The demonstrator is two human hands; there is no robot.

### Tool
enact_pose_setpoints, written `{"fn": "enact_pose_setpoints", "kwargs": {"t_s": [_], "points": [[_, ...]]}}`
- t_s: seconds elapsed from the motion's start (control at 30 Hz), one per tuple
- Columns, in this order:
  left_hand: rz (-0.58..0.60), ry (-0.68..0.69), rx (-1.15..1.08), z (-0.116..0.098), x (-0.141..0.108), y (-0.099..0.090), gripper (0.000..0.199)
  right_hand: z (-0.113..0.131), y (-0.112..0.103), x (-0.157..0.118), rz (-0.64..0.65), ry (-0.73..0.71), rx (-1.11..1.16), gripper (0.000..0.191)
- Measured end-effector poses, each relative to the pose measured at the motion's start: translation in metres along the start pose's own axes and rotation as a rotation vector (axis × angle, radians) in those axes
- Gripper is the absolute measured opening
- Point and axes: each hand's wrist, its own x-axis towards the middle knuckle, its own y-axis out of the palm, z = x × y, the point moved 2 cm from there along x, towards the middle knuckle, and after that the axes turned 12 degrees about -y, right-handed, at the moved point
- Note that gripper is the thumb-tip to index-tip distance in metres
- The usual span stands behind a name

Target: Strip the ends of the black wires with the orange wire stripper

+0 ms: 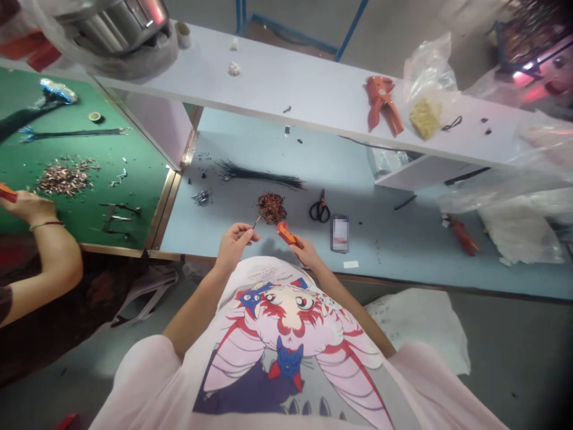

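Note:
Between the fingertips of my left hand [236, 240] is a thin wire [257, 221], its bare end pointing away from me. My right hand [307, 251] is wrapped round orange-red wire strippers [285, 232], whose head lies just right of the wire without touching it. Beyond both hands sits a small heap of copper-coloured and black wire scraps [271, 208]. Farther back lies a bundle of black wires [264, 174]. Black-handled scissors [320, 209] and a phone [340, 233] rest to the right of my right hand.
A raised white shelf [277, 89] crosses the back, holding red wire strippers [382, 104] and a yellow block [426, 118]. Left, over a green mat [89, 221], a co-worker's hand [31, 208] grips an orange tool. Plastic bags [519, 221] lie at the right.

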Motion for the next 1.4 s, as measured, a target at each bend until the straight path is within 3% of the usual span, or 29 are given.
{"fn": "enact_pose_setpoints", "kwargs": {"t_s": [0.07,0.17,0.27,0.37,0.63,0.87,1.1,1.4], "points": [[0.006,0.0,-0.001,0.001,-0.003,0.004,0.03,0.019,0.0,0.001,-0.027,-0.021,0.214,0.049],[-0.025,0.042,0.057,0.002,-0.006,0.011,0.024,0.056,0.002,0.0,-0.071,0.022,0.748,0.044],[-0.106,0.123,0.13,0.0,-0.012,0.017,0.019,0.095,0.005,-0.007,0.075,0.114,1.156,0.035],[-0.165,0.209,0.163,-0.003,-0.02,0.02,0.016,0.121,0.002,-0.019,0.257,0.162,1.367,0.031],[-0.217,0.351,0.238,-0.01,-0.039,0.024,0.013,0.133,-0.01,-0.049,0.513,0.058,1.488,0.04],[-0.17,0.576,0.403,-0.024,-0.056,0.03,0.007,0.141,-0.017,-0.056,0.496,0.06,1.452,0.033],[-0.138,0.567,0.458,-0.023,-0.057,0.031,0.009,0.146,-0.018,-0.057,0.565,-0.045,1.51,0.036],[-0.13,0.747,0.607,-0.024,-0.06,0.031,0.012,0.149,-0.019,-0.059,0.582,-0.035,1.513,0.039]]}}
